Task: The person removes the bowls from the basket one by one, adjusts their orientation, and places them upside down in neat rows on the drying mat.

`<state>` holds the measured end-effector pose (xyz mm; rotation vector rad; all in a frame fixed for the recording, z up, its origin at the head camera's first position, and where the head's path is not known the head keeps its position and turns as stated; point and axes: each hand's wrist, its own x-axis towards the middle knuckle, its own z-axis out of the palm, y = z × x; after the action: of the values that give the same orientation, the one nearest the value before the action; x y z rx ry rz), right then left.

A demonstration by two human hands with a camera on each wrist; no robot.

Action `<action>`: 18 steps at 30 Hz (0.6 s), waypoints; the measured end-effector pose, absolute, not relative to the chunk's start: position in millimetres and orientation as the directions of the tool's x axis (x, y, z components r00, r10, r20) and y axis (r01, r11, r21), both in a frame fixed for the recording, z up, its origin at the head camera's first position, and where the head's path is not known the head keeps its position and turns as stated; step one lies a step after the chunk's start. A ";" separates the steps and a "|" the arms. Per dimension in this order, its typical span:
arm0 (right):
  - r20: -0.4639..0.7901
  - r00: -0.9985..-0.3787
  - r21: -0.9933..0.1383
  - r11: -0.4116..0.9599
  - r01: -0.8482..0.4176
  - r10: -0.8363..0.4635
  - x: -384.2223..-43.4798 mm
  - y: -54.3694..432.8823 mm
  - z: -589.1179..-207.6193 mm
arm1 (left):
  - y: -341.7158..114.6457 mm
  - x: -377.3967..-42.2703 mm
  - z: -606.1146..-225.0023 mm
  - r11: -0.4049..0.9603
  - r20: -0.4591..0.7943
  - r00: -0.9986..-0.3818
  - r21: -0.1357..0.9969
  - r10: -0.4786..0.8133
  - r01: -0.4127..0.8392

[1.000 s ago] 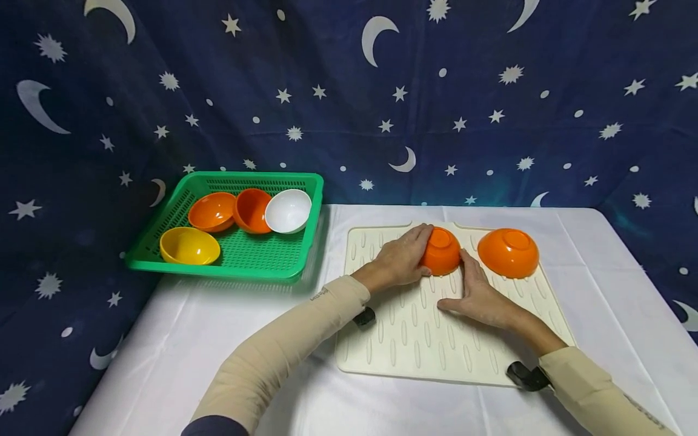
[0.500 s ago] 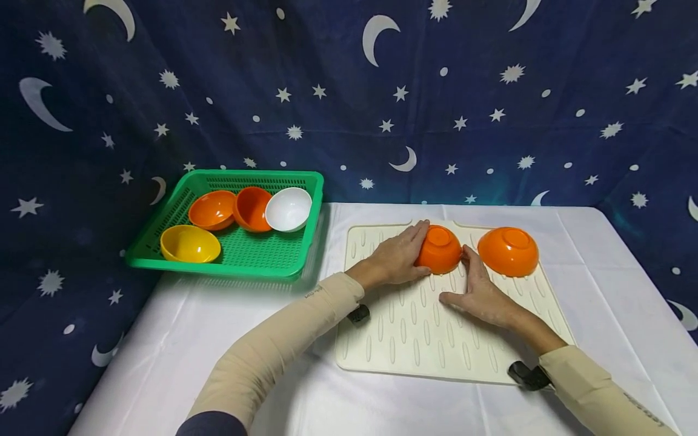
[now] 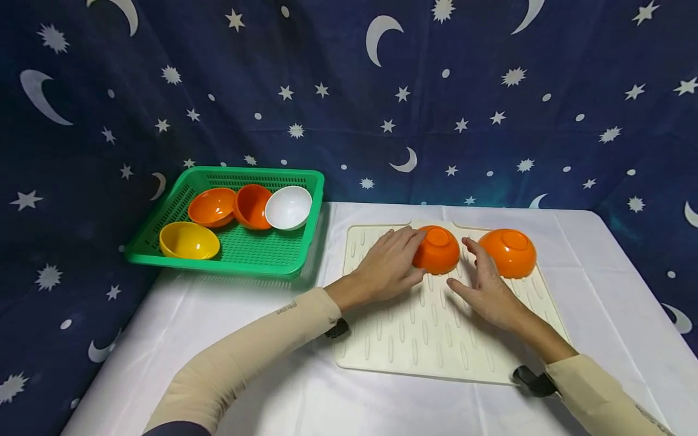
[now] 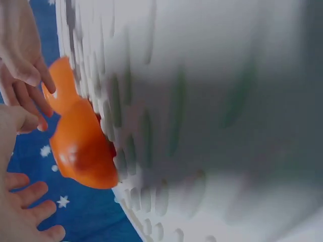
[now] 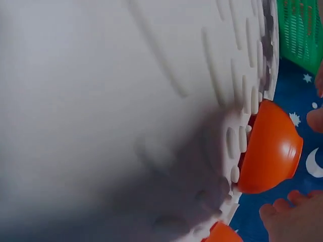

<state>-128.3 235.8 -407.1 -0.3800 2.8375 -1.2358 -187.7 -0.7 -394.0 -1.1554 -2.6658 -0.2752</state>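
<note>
A small orange bowl (image 3: 438,251) lies upside down on a cream ridged drying mat (image 3: 403,345), between my two hands. My left hand (image 3: 386,265) is at its left side, fingers spread and relaxed, fingertips overlapping the bowl's edge in the head view. In the left wrist view a gap shows between those fingers (image 4: 35,194) and the bowl (image 4: 83,146). To the bowl's right, my right hand (image 3: 489,290) stands apart from it with thumb and fingers spread. A larger orange bowl (image 3: 508,254), also upside down, sits just beyond the right fingers.
On the left a green basket (image 3: 262,254) holds a yellow bowl (image 3: 189,241), an orange bowl (image 3: 211,207), a darker orange bowl (image 3: 252,207) and a white bowl (image 3: 289,208). White cloth (image 3: 371,406) covers the table. A starry blue curtain (image 3: 327,72) hangs behind.
My left hand has drawn back left and slightly down from the small bowl; my right hand has eased away rightward. The small bowl has shifted slightly left on the mat.
</note>
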 end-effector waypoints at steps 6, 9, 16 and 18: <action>0.126 -0.952 -0.523 0.796 -0.303 -0.279 -107.7 256.8 -402.8 | -24.8 -163.3 -381.2 0.618 0.379 -0.562 -0.033 0.735 0.786; 0.182 -0.940 -0.536 0.772 -0.342 -0.290 -98.9 269.6 -403.1 | -38.0 -151.5 -373.5 0.595 0.406 -0.522 -0.069 0.750 0.801; 0.245 -0.947 -0.615 0.723 -0.316 -0.206 -82.8 302.1 -406.2 | -64.5 -119.0 -364.2 0.562 0.385 -0.586 0.186 0.713 0.806; 0.246 -0.953 -0.616 0.730 -0.295 -0.177 -80.6 312.2 -409.3 | -71.2 -111.4 -361.6 0.552 0.382 -0.605 0.250 0.699 0.796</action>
<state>-80.6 312.2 -409.3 -0.4233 3.0796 -1.1448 -111.4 -71.2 -361.6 -1.2512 -2.5504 -0.5906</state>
